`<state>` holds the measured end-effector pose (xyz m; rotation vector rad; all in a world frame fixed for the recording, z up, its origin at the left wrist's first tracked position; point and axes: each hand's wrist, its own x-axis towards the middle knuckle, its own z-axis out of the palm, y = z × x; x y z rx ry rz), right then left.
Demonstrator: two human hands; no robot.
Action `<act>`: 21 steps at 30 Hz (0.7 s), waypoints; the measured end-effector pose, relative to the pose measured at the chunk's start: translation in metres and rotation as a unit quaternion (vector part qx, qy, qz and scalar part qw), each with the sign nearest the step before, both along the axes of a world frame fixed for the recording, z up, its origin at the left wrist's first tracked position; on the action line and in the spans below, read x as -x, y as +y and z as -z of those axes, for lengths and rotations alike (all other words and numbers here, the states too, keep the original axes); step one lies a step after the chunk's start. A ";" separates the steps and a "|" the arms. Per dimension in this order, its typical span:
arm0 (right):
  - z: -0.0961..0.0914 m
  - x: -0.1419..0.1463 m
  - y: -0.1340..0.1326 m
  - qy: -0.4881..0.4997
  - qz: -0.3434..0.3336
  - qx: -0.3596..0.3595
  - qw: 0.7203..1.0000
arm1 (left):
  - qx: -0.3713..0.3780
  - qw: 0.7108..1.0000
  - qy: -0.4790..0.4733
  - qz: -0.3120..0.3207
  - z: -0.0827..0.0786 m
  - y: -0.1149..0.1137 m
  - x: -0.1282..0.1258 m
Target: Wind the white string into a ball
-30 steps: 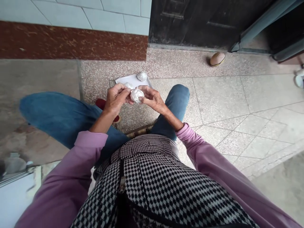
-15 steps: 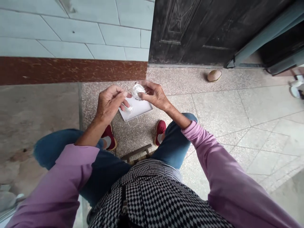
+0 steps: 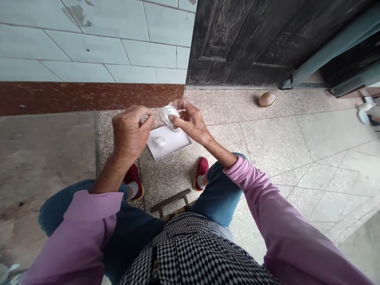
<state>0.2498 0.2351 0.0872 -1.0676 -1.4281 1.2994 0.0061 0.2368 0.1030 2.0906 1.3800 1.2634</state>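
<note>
Over the white tray (image 3: 178, 145), my right hand (image 3: 190, 122) is closed around a bundle of white cord (image 3: 169, 116), thumb on the near side and fingers behind. Just left of the bundle, my left hand (image 3: 132, 128) is closed with thumb and index finger pinched together; any strand between them is too fine to make out. A smaller ball of white cord (image 3: 159, 142) lies in the tray's left part. From it a loop of thin cord hangs over the tray's near edge onto the floor.
My feet in red shoes (image 3: 202, 171) stand either side, nearer than the tray. A low wooden stool (image 3: 170, 201) is under me. Ahead are a tiled wall (image 3: 83, 71) and a dark door (image 3: 231, 59). A rounded tan object (image 3: 267, 99) lies by the door.
My left hand has moved left and its fingers have closed into a pinch, uncovering the small cord ball. The bundle in my right hand has turned slightly. The view has tilted up a little.
</note>
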 end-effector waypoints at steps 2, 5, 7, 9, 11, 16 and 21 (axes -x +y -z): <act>0.001 -0.002 0.002 -0.024 0.014 -0.002 1.000 | -0.009 1.000 0.011 0.005 0.001 0.002 0.001; 0.008 -0.002 0.001 -0.001 0.014 0.003 1.000 | -0.001 0.999 0.019 0.029 0.009 0.007 -0.004; 0.014 -0.002 -0.001 0.011 0.024 0.000 1.000 | 0.014 0.999 0.021 0.038 0.015 0.009 -0.009; 0.019 -0.005 -0.002 0.007 0.038 -0.013 0.999 | 0.033 0.999 0.007 0.034 0.019 0.009 -0.016; 0.021 -0.010 -0.001 -0.011 0.049 -0.033 0.998 | 0.088 0.995 -0.033 0.035 0.020 0.009 -0.023; 0.017 -0.017 0.018 -0.043 0.073 -0.050 0.995 | 0.219 0.965 -0.134 0.049 0.017 0.011 -0.041; 0.018 -0.005 0.028 -0.009 0.076 -0.029 0.997 | 0.116 0.993 0.013 -0.008 0.017 0.006 -0.057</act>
